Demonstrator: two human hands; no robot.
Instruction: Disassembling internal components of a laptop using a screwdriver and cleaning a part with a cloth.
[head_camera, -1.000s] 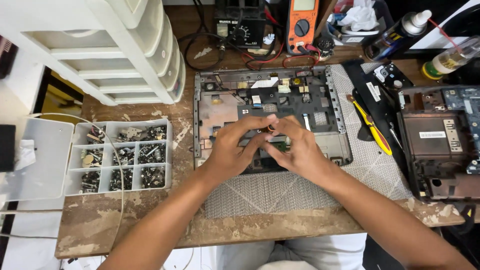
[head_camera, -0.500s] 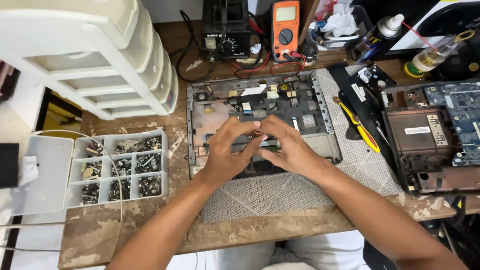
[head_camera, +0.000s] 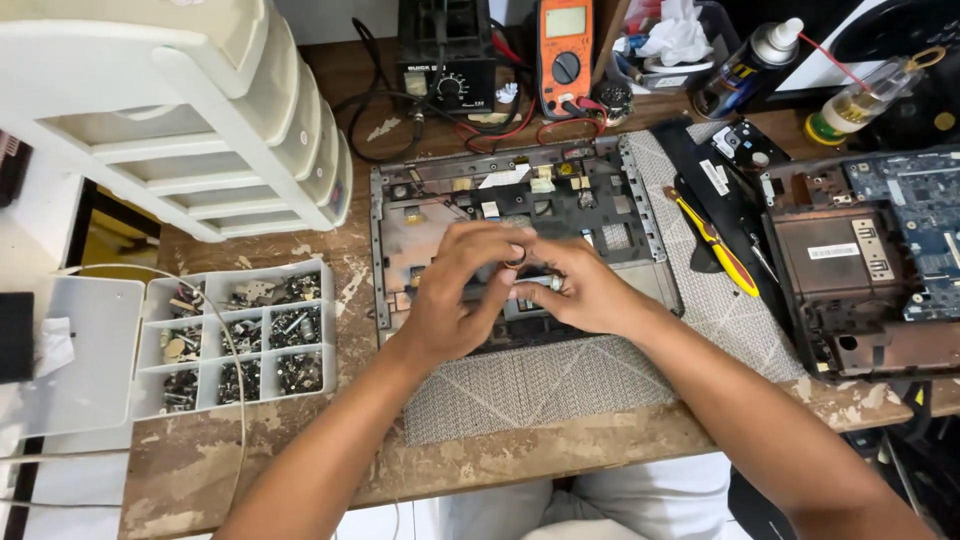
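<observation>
An opened laptop chassis (head_camera: 455, 205) lies on a grey woven mat (head_camera: 545, 385) in the middle of the wooden bench. Both my hands meet over its lower middle. My left hand (head_camera: 455, 295) curls in from the left, its fingertips closed on a small dark ring-like part (head_camera: 515, 260). My right hand (head_camera: 590, 295) comes in from the right and pinches a short silvery part (head_camera: 545, 284) between thumb and fingers. The two parts touch or nearly touch; the hands hide the chassis beneath them.
A compartment tray of screws (head_camera: 235, 335) sits at the left, below a white drawer unit (head_camera: 190, 120). Behind the chassis stand a black soldering station (head_camera: 445, 60) and an orange multimeter (head_camera: 565, 50). A yellow-handled screwdriver (head_camera: 715, 245) and another laptop base (head_camera: 870, 270) lie to the right.
My hands stay joined over the chassis, the fingers shifting slightly around the small parts. The view has drifted, so the bench sits a little lower in the picture.
</observation>
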